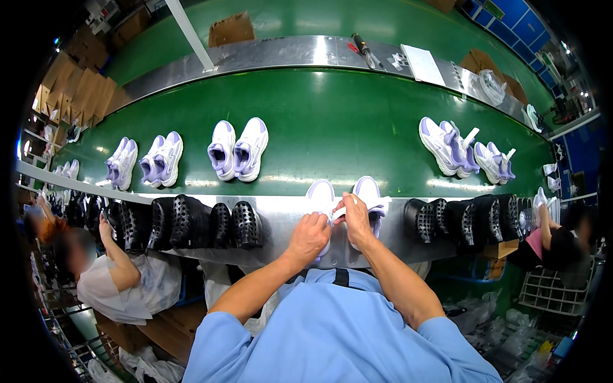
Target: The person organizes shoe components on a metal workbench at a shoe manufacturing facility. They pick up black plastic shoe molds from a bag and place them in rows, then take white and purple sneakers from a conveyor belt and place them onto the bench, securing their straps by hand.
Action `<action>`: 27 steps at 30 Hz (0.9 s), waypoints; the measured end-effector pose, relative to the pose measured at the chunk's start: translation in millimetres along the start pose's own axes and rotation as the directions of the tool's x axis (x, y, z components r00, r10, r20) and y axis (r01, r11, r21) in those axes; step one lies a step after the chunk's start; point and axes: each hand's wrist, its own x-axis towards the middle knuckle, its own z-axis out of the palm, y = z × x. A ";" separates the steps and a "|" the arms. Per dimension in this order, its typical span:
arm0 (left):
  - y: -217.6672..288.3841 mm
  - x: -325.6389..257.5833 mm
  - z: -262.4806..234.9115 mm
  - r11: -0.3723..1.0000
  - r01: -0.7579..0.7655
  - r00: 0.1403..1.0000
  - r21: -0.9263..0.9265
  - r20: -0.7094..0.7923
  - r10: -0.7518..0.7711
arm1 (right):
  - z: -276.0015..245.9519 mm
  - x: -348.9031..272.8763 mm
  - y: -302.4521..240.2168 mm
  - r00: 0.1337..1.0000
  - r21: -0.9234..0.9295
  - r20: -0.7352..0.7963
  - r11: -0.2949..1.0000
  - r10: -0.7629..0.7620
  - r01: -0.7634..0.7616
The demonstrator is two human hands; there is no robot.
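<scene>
A pair of white sneakers with pale purple trim stands in front of me on the metal ledge, toes pointing away. My left hand (311, 236) is closed over the opening of the left sneaker (320, 190), its fingertips hiding what they grip. Beside it, my right hand (357, 221) pinches a white strap (339, 213) that runs between the two hands above the left sneaker. The right sneaker (366, 187) stands under and beyond my right hand, with its own white strap sticking out to the right.
Several white-and-purple sneaker pairs stand on the green belt (319, 127), left and right. Black perforated shoe lasts (189, 220) line the metal ledge (281, 217) on both sides. A screwdriver (363, 48) and white paper (422, 64) lie on the far rail. People sit left and right.
</scene>
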 end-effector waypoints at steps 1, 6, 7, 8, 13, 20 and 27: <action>1.7 -1.8 -0.7 0.997 0.037 0.998 -0.066 -0.040 -0.040 | 0.4 -1.3 -4.0 1.000 -0.055 0.026 0.998 -0.010 0.011; 8.3 -30.7 -9.9 0.870 0.424 0.882 -0.253 -0.103 -0.460 | -4.5 -13.7 -40.3 0.946 -0.147 0.325 0.988 0.003 0.048; 6.1 -39.7 -4.0 0.871 0.415 0.884 -0.263 -0.110 -0.454 | -8.7 -14.1 -45.0 0.918 -0.220 0.395 0.972 0.017 0.077; 4.3 -47.3 1.5 0.869 0.406 0.893 -0.283 -0.078 -0.442 | -9.6 -13.9 -48.7 0.901 -0.290 0.434 0.948 0.011 0.128; 24.5 -49.4 -2.4 0.563 0.733 0.645 -0.381 0.127 -0.754 | -16.9 -3.7 -59.0 0.820 -0.478 0.570 0.831 0.047 0.285; 23.7 -57.3 33.9 -0.737 0.523 0.192 -0.429 0.901 -0.388 | -8.3 -5.6 -70.6 0.803 -0.586 0.563 0.781 0.197 0.219; 30.0 -48.6 -6.6 -0.203 0.745 0.194 -0.636 0.498 -0.846 | -5.3 -36.0 -108.7 0.566 -0.483 0.818 0.417 -0.099 0.770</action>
